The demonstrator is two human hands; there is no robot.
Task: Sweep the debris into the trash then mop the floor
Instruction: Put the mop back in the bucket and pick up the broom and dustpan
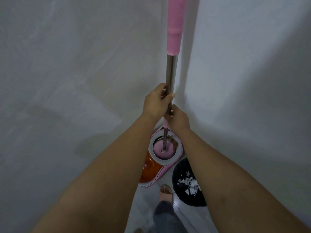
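Observation:
A mop pole (170,71) with a steel shaft and a pink upper sleeve stands upright in front of me. My left hand (157,102) grips the steel shaft. Just below it my right hand (178,118) grips the same pole near a pink collar. The pink mop head (164,149) sits in the spinner basket of a pink and white mop bucket (180,149) on the floor. The bucket's other half (148,172) looks orange and glossy. A black trash bin (180,169) to the right holds white paper scraps (190,184).
White walls meet in a corner right behind the bucket. My sandalled foot (165,192) and a grey trouser leg stand on the pale tiled floor (144,209) between bucket and bin. My forearms hide much of the floor.

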